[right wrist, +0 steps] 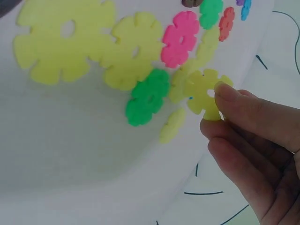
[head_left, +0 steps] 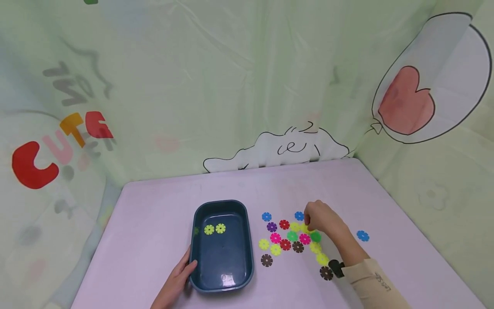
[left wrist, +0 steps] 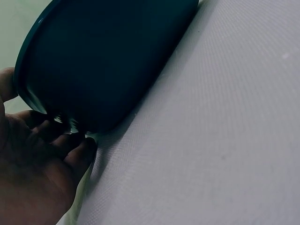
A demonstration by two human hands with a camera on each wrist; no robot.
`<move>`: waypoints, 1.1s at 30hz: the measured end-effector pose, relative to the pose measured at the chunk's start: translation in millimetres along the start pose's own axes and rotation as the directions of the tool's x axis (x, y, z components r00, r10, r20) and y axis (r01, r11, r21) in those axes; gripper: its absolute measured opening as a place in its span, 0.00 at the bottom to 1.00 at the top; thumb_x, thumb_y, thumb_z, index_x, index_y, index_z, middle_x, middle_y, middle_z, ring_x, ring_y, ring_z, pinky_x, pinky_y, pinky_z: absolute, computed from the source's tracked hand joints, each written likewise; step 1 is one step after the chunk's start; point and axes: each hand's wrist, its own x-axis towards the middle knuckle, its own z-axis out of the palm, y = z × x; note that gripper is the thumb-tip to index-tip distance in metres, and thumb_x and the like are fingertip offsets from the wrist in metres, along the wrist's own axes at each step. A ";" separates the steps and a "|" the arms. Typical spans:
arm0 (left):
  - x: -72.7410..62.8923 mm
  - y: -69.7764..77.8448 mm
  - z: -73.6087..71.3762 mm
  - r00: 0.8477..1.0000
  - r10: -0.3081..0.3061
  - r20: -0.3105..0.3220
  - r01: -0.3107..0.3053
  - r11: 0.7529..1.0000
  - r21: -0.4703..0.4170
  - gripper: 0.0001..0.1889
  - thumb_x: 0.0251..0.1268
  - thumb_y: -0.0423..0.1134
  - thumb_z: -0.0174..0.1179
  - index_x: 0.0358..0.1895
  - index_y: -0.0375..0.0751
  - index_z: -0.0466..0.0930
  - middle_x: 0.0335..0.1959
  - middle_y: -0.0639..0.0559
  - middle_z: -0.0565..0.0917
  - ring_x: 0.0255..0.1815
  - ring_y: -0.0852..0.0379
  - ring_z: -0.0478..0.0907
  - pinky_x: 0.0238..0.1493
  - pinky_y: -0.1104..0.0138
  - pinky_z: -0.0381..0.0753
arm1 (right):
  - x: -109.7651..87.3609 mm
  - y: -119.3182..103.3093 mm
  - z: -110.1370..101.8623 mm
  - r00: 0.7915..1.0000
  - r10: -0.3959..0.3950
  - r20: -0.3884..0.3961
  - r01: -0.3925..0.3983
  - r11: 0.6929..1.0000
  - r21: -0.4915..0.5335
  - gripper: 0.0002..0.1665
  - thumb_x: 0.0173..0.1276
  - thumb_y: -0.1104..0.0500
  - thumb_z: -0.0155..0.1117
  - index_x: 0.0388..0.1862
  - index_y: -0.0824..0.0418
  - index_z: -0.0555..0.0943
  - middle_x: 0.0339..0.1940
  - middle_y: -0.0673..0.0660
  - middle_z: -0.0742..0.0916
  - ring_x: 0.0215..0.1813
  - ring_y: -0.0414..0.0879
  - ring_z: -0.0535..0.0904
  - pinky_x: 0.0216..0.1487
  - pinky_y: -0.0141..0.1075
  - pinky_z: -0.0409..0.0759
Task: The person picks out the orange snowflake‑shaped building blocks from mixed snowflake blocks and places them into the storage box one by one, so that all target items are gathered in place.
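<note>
A dark blue rectangular tray (head_left: 221,259) stands on the table, with two yellow snowflake discs (head_left: 214,229) lying inside it. My left hand (head_left: 177,277) grips its near left side, thumb over the rim and fingers against the outer wall. In the right wrist view, my right hand (right wrist: 258,136) pinches a yellow snowflake disc (right wrist: 199,90) between thumb and fingertips. Below that hand, a green disc (right wrist: 147,98), a pink disc (right wrist: 180,40) and several yellow discs lie on the table. The head view hides the held disc behind the fingers.
Several blue, purple, red, pink, green, yellow and brown discs (head_left: 266,260) are scattered right of the tray. One blue disc (head_left: 362,235) lies apart at the far right. Printed curtains (head_left: 216,94) rise behind and beside the lilac table (head_left: 154,214).
</note>
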 end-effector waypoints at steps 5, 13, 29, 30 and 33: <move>0.0 0.3 0.1 1.000 -0.001 -0.003 0.001 1.000 0.000 0.44 0.69 0.62 0.50 0.79 0.44 0.44 0.80 0.40 0.42 0.80 0.35 0.37 0.75 0.41 0.48 | 1.4 -4.7 -11.5 0.999 -0.039 -0.007 0.038 0.999 -0.019 0.09 0.48 0.70 0.77 0.20 0.62 0.84 0.19 0.52 0.82 0.24 0.44 0.74 0.29 0.35 0.82; 0.3 1.1 -0.3 1.000 0.004 -0.008 -0.003 1.000 0.004 0.44 0.69 0.62 0.50 0.79 0.43 0.44 0.80 0.40 0.43 0.80 0.35 0.37 0.75 0.41 0.47 | 0.1 -20.7 -41.1 0.996 -0.090 -0.012 0.089 0.993 -0.078 0.07 0.51 0.69 0.75 0.22 0.61 0.85 0.20 0.51 0.84 0.24 0.44 0.75 0.29 0.35 0.82; 0.1 0.6 -1.6 1.000 -0.018 -0.006 0.018 1.000 -0.006 0.43 0.70 0.62 0.49 0.78 0.43 0.44 0.80 0.38 0.42 0.79 0.34 0.37 0.74 0.40 0.49 | -1.2 -49.7 -77.2 0.988 -0.143 -0.055 0.132 0.977 -0.167 0.08 0.51 0.70 0.74 0.21 0.60 0.84 0.21 0.51 0.84 0.25 0.44 0.76 0.30 0.36 0.81; 0.1 0.8 -1.4 1.000 -0.017 -0.006 0.017 1.000 -0.005 0.43 0.70 0.61 0.49 0.78 0.43 0.44 0.80 0.38 0.42 0.79 0.34 0.37 0.74 0.40 0.50 | -1.0 -51.9 -77.3 0.988 -0.145 -0.058 0.133 0.977 -0.166 0.07 0.51 0.69 0.74 0.21 0.60 0.84 0.21 0.51 0.84 0.26 0.44 0.76 0.31 0.37 0.81; 0.0 1.4 -0.7 1.000 -0.012 -0.004 0.012 1.000 -0.006 0.43 0.71 0.61 0.49 0.78 0.43 0.44 0.80 0.38 0.42 0.79 0.34 0.37 0.74 0.41 0.50 | -0.5 -60.6 -77.6 0.986 -0.156 -0.062 0.145 0.977 -0.158 0.07 0.51 0.69 0.75 0.21 0.61 0.84 0.21 0.52 0.84 0.25 0.44 0.76 0.31 0.36 0.82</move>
